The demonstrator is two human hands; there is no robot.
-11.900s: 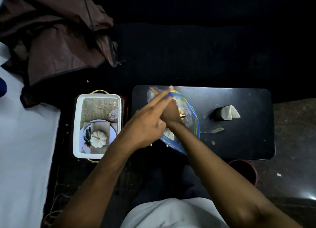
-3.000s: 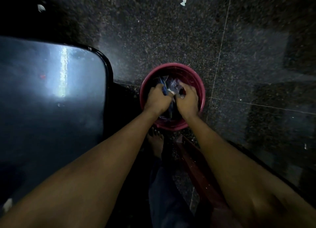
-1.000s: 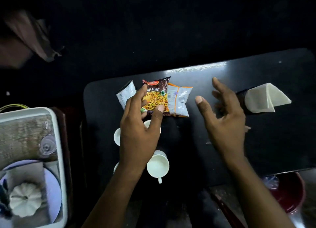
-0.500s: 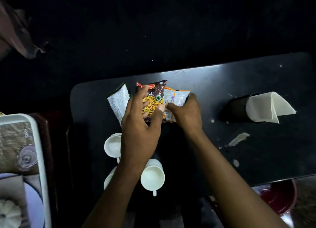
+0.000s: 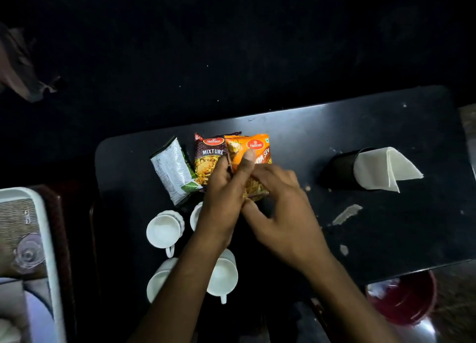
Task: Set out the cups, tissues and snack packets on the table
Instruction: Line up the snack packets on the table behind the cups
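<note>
Three snack packets lie in a row on the black table (image 5: 386,239): a silver-green packet (image 5: 173,171) back side up, a brown "Mixture" packet (image 5: 208,157) and an orange sev packet (image 5: 253,149). My left hand (image 5: 224,196) presses its thumb on the orange packet's face. My right hand (image 5: 280,208) pinches that packet's near edge. Several white cups (image 5: 163,230) stand near the table's front left, partly hidden under my left forearm. White folded tissues (image 5: 381,169) stick out of a dark holder (image 5: 340,169) lying on its side at the right.
A white tray (image 5: 49,252) with a small glass and a plate sits on a stand to the left. A red tub (image 5: 404,299) stands on the floor below the table's front right corner. Small paper scraps (image 5: 346,214) lie on the table.
The orange packet, which showed its pale back, now lies printed side up. My right hand has shifted from its right edge to its near edge; the left thumb now rests on it.
</note>
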